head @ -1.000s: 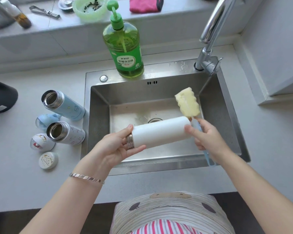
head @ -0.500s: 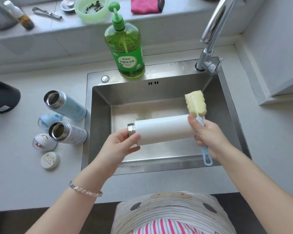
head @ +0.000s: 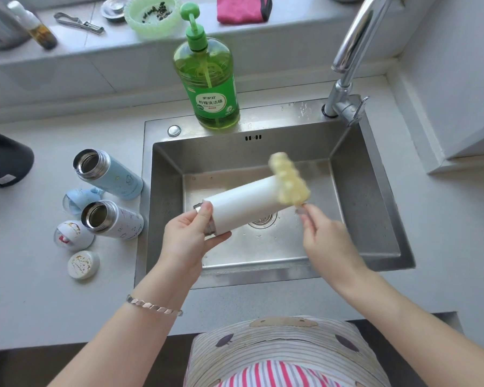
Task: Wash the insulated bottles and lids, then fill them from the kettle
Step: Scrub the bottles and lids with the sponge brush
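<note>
Over the steel sink (head: 375, 247) my left hand (head: 186, 241) grips a white insulated bottle (head: 243, 203) by its steel neck; it lies sideways, its base tilted up to the right. My right hand (head: 327, 241) holds a sponge brush (head: 289, 181) by its handle, the yellow sponge head pressed against the bottle's base. On the counter to the left lie a light-blue bottle (head: 109, 174) and a white patterned bottle (head: 112, 219), both uncapped, with three lids (head: 73, 236) beside them.
A green dish-soap pump bottle (head: 207, 79) stands on the sink's back rim, the tap (head: 347, 60) at the back right. A dark kettle (head: 3, 160) sits at the far left edge. The ledge behind holds a green bowl (head: 154, 15), a pink cloth (head: 243, 8) and small items.
My right hand has let go of the bottle's base and dropped lower, swinging the sponge against the base. The bottle has tilted, its base rising away from me; my left hand has shifted along the neck.
</note>
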A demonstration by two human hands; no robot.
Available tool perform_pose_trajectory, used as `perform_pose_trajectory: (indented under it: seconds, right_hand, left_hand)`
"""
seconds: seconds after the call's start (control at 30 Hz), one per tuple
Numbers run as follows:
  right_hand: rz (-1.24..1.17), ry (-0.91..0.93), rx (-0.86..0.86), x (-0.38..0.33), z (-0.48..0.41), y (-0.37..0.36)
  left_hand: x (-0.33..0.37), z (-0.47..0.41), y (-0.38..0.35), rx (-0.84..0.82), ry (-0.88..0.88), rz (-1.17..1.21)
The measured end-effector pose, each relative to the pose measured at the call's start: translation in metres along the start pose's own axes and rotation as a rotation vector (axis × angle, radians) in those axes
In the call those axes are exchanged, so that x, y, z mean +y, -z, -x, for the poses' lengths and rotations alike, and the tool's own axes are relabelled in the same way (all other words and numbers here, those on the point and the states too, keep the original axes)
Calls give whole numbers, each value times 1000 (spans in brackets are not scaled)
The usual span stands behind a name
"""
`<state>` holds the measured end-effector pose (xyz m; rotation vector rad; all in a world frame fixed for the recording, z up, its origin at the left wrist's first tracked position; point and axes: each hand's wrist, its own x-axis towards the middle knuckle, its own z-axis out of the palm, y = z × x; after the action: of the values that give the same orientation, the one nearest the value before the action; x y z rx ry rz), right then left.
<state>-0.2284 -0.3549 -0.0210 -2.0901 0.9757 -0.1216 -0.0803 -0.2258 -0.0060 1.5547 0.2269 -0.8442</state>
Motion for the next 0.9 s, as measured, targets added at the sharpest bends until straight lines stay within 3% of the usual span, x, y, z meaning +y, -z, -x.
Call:
perform_pose_trajectory:
  seconds: [0.13,0.33,0.47,0.6,0.7,0.77,0.9]
  right_hand:
    - [-81,198,-147,-32,30,-29]
    - [-215,-13,55,-2,0,-9]
    - [-176,95,-111,-11,18,-17]
    - [-324,-154,-1,6,-8,7]
    - [-630,-402,-121,9,-14,17]
    - [-703,-439,-179,7,-9,18]
    - [-695,-347,-170,0,5,14]
  left_hand:
    - [2,4,-17,-55,10,63]
    - [10,-3,-10,27,51,142]
    - [6,-3,-12,71,109,127]
    - [3,-5,-5,74,70,15]
    - [1,-7,2,28,62,13]
    - [0,-8,2,19,43,9]
    - [5,-13,-1,48,15,90]
